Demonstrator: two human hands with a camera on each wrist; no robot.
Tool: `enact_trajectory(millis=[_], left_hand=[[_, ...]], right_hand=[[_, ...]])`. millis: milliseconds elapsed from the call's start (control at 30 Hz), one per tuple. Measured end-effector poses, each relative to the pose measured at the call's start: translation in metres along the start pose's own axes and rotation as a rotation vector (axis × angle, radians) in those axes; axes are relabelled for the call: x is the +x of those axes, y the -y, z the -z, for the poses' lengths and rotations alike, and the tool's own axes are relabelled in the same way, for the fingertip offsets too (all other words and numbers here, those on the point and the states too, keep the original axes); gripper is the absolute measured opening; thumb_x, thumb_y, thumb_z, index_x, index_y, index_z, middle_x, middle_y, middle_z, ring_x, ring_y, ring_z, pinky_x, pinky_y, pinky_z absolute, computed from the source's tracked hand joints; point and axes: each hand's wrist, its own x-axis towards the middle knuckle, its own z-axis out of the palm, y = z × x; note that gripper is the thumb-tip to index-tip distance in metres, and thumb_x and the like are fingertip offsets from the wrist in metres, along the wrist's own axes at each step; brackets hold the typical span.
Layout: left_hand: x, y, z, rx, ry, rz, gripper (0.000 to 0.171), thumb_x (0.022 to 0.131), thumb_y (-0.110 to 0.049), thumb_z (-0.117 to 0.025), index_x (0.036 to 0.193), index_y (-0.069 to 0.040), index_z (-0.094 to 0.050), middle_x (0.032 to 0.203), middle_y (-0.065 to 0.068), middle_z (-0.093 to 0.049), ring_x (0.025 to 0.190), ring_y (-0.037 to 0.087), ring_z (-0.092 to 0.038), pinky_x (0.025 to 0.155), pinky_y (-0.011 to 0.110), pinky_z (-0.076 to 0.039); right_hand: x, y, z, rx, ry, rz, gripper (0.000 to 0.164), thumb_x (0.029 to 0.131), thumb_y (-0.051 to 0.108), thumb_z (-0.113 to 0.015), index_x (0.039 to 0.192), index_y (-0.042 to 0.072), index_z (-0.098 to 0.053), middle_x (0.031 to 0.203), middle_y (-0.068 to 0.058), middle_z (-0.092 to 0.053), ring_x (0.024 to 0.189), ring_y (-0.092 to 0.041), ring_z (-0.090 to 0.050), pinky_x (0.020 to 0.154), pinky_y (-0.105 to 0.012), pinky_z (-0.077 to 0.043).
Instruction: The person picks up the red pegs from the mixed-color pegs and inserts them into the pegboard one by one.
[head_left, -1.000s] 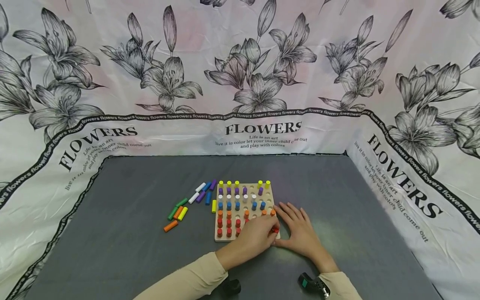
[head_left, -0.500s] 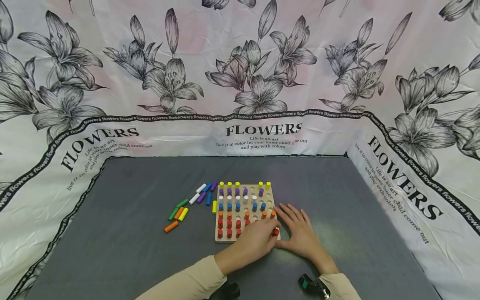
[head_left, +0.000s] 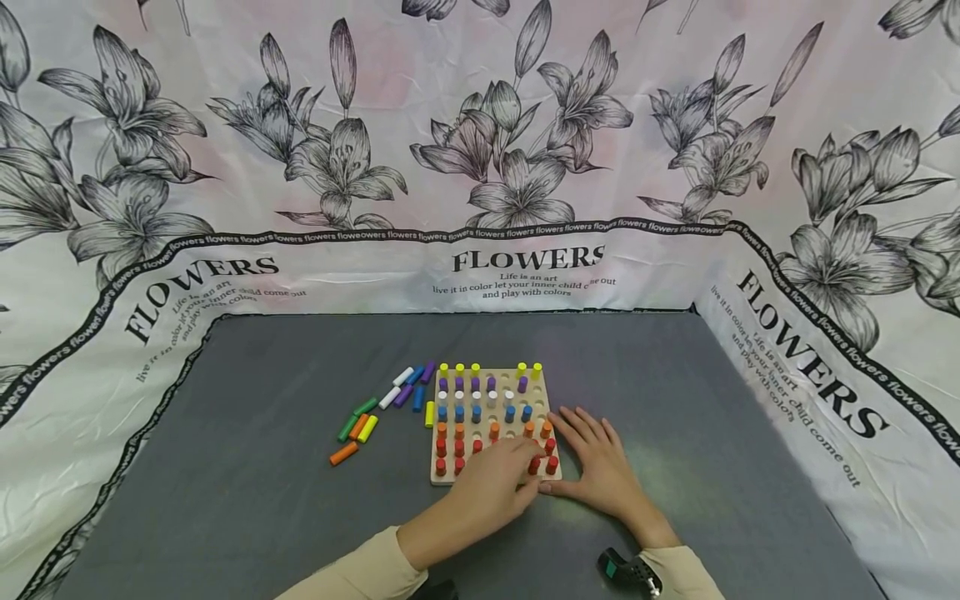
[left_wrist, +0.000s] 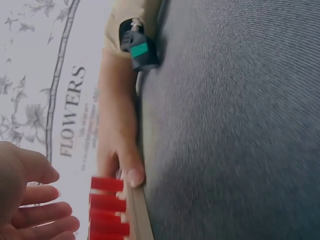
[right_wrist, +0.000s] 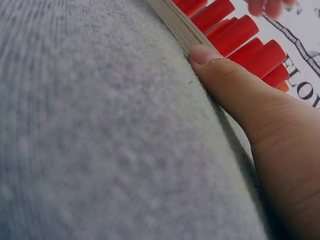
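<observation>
A wooden pegboard [head_left: 498,372] lies on the table, with upright pegs in rows of yellow, purple, white, blue, orange and red. My left hand [head_left: 487,483] hovers over the two red rows near the board's front, hiding some pegs. In the left wrist view, the fingers of the left hand [left_wrist: 37,205] are loosely bent, apart from the red pegs [left_wrist: 107,203] and holding nothing. My right hand [head_left: 607,471] lies at the board's right side with fingers spread. Its thumb [right_wrist: 220,67] touches the board's front edge [right_wrist: 177,25] near the red pegs [right_wrist: 240,35].
Left of the board lie loose pegs: green [head_left: 365,406], orange [head_left: 343,453], yellow [head_left: 367,428], white [head_left: 389,397], purple [head_left: 403,394] and blue [head_left: 417,398]. The grey table [head_left: 262,467] meets a white flower-printed cloth [head_left: 360,275] behind and at both sides.
My left hand has let go of the red peg at the front right corner and moved left, uncovering red pegs in both front rows. The right hand stays almost still.
</observation>
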Motion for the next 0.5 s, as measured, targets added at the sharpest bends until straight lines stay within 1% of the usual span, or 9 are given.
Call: enact_trajectory(millis=[67, 200, 267, 300, 400, 467, 500], left_hand=[[-0.004, 0.004, 0.005, -0.005, -0.021, 0.015, 0.030, 0.092, -0.026, -0.070, 0.120, -0.016, -0.067, 0.121, -0.002, -0.069, 0.102, 0.010, -0.067, 0.076, 0.022, -0.057], [-0.011, 0.016, 0.012, -0.020, -0.075, 0.049, 0.026, 0.092, -0.025, -0.069, 0.117, -0.016, -0.068, 0.115, -0.002, -0.070, 0.090, 0.009, -0.065, 0.066, 0.019, -0.052], [-0.015, 0.022, 0.017, -0.027, -0.100, 0.061, 0.026, 0.092, -0.024, -0.070, 0.116, -0.016, -0.068, 0.112, -0.001, -0.071, 0.085, 0.009, -0.062, 0.065, 0.018, -0.051], [-0.016, 0.025, 0.019, -0.028, -0.104, 0.072, 0.026, 0.091, -0.025, -0.070, 0.116, -0.016, -0.069, 0.112, -0.001, -0.071, 0.085, 0.009, -0.062, 0.063, 0.018, -0.050], [-0.019, 0.035, 0.026, -0.019, -0.127, 0.089, 0.028, 0.090, -0.025, -0.071, 0.117, -0.015, -0.068, 0.114, 0.001, -0.069, 0.078, 0.009, -0.057, 0.059, 0.018, -0.047], [-0.022, 0.042, 0.029, 0.008, -0.135, 0.105, 0.031, 0.089, -0.026, -0.073, 0.118, -0.015, -0.068, 0.119, 0.001, -0.068, 0.086, 0.011, -0.061, 0.064, 0.021, -0.052], [-0.024, 0.047, 0.030, 0.019, -0.138, 0.111, 0.033, 0.089, -0.025, -0.073, 0.119, -0.016, -0.067, 0.120, 0.001, -0.067, 0.088, 0.011, -0.061, 0.063, 0.022, -0.052]], right_hand=[[0.000, 0.000, 0.001, 0.001, 0.000, -0.006, 0.104, 0.068, 0.069, -0.077, 0.154, 0.027, -0.036, 0.159, -0.007, -0.039, 0.148, -0.036, -0.030, 0.114, -0.069, -0.017], [-0.001, 0.001, 0.002, 0.003, 0.018, -0.020, 0.104, 0.068, 0.070, -0.076, 0.154, 0.028, -0.035, 0.159, -0.007, -0.038, 0.148, -0.036, -0.030, 0.114, -0.069, -0.017], [-0.001, 0.001, 0.002, 0.001, 0.029, -0.025, 0.105, 0.068, 0.072, -0.074, 0.155, 0.028, -0.034, 0.160, -0.007, -0.037, 0.148, -0.036, -0.029, 0.114, -0.069, -0.017], [-0.001, 0.001, 0.002, 0.005, 0.032, -0.026, 0.105, 0.068, 0.072, -0.074, 0.155, 0.028, -0.034, 0.160, -0.007, -0.037, 0.148, -0.036, -0.029, 0.114, -0.069, -0.017], [0.000, 0.002, 0.003, 0.007, 0.032, -0.018, 0.105, 0.069, 0.069, -0.076, 0.155, 0.027, -0.034, 0.160, -0.008, -0.037, 0.148, -0.037, -0.029, 0.114, -0.070, -0.017], [0.001, 0.002, 0.005, 0.011, 0.045, -0.016, 0.105, 0.069, 0.068, -0.076, 0.155, 0.026, -0.033, 0.160, -0.009, -0.036, 0.148, -0.038, -0.028, 0.114, -0.070, -0.016], [0.002, 0.002, 0.006, 0.009, 0.055, -0.014, 0.105, 0.069, 0.067, -0.076, 0.155, 0.025, -0.033, 0.160, -0.010, -0.036, 0.148, -0.039, -0.028, 0.114, -0.070, -0.016]])
